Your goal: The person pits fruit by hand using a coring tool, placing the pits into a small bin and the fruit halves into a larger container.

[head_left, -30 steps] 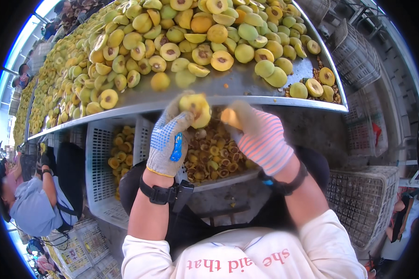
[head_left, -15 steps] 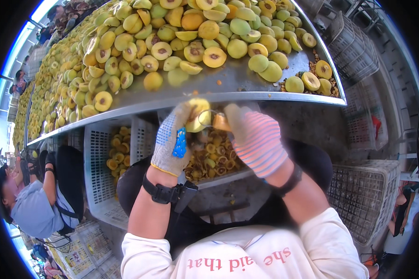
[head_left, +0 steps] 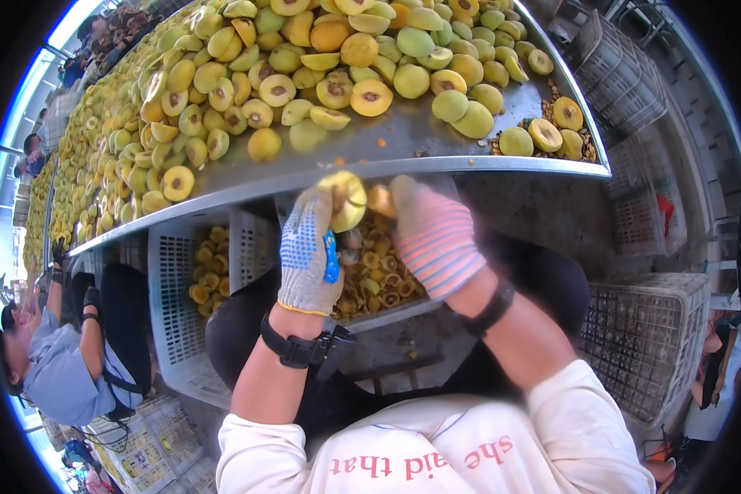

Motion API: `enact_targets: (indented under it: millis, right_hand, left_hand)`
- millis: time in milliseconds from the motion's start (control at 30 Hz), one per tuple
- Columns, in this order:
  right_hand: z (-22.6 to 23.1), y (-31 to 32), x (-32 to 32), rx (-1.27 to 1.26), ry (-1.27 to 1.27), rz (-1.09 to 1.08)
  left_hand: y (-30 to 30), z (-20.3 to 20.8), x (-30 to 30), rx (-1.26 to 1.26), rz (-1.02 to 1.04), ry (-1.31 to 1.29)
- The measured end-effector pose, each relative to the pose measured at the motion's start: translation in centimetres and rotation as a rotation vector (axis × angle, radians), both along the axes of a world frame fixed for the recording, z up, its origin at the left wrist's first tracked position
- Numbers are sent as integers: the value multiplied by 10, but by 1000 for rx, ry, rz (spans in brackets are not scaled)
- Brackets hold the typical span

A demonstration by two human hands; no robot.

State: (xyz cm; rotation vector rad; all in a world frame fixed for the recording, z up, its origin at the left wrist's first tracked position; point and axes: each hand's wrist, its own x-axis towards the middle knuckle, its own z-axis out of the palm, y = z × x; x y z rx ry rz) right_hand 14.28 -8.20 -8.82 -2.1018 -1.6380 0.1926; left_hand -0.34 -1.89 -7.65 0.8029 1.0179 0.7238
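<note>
I see the left hand (head_left: pixel 306 239) clamped on a fruit (head_left: pixel 351 206), the right hand (head_left: pixel 432 230) around a tool (head_left: pixel 380 200); loose grip could drop either.

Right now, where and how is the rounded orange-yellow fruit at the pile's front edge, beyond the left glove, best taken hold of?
Probably by the left and right sides of the orange-yellow fruit, coming from the front: its rounded skin faces up, bare metal table lies before it, and other fruit crowds it behind. The left hand holds a cut fruit.
</note>
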Motion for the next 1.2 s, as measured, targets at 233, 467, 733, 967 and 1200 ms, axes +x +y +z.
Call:
enact_targets:
  millis: [233, 467, 733, 967, 1200]
  right_hand:
    - [2, 3, 1, -3, -36, 7]
    - [6, 11, 1, -107, 47, -17]
    - [10, 4, 3, -131, 86, -67]
    - [11, 2, -3, -87, 4, 52]
    - [16, 14, -4, -340, 71, 38]
  left_hand:
    - [4, 3, -5, 39, -17, 75]
    - [6, -3, -14, -109, -40, -69]
    - [8, 8, -23, -10, -80, 32]
    - [5, 7, -29, 77, -166, 82]
    - [2, -12, -27, 321, -108, 138]
